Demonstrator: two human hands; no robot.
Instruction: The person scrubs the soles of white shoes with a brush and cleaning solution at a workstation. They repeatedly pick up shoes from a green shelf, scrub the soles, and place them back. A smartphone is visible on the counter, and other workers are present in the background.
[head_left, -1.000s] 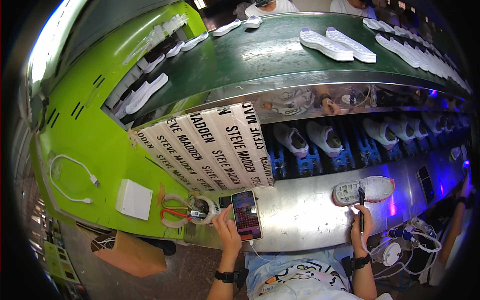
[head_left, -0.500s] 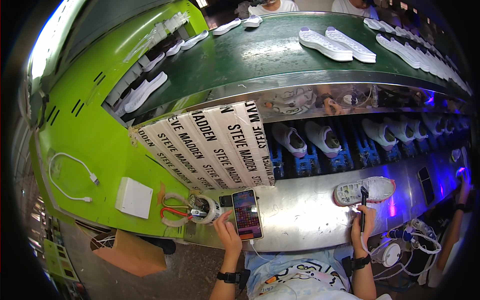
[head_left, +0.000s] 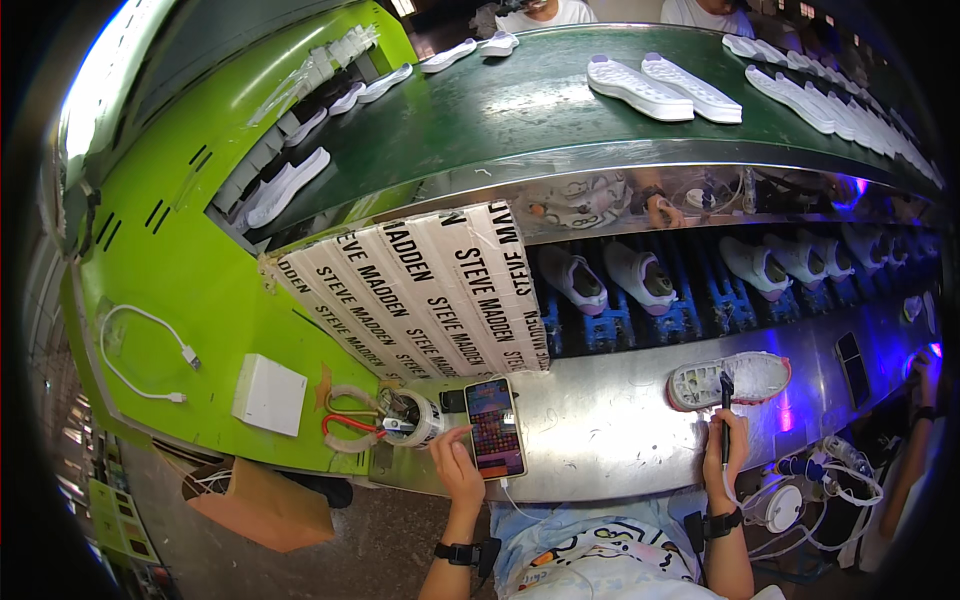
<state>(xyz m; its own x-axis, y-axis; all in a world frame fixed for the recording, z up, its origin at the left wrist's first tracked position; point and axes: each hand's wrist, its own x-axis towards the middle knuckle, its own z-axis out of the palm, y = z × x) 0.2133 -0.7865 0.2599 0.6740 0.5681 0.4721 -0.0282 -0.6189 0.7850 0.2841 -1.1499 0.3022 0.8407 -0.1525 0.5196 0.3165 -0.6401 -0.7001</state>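
Note:
My right hand [head_left: 725,450] is closed around a slim black-handled brush [head_left: 726,388]. The brush's head rests on the inside of a white shoe sole [head_left: 755,378] with a reddish edge, lying on the metal bench. My left hand [head_left: 458,468] has its fingers stretched out at the left edge of a phone [head_left: 495,428]; its fingertip reaches the screen's side. The phone lies lit with a grid of coloured tiles, a white cable plugged into its lower end. Left of it stands a white tub [head_left: 415,418] with tools, including red-handled ones.
Behind stands a printed cardboard panel [head_left: 420,295]. White shoes [head_left: 640,275] ride a blue-slatted lower conveyor; white soles [head_left: 640,88] lie on the green belt [head_left: 480,110] above. A white box [head_left: 270,395] sits on the green surface. A dark phone-like slab [head_left: 852,368] lies right; another person's arm [head_left: 910,440] is beyond.
The soles on the green belt and the shoes on the lower conveyor have shifted slightly left. My right hand and the brush have moved very little; my left fingertip has edged toward the phone.

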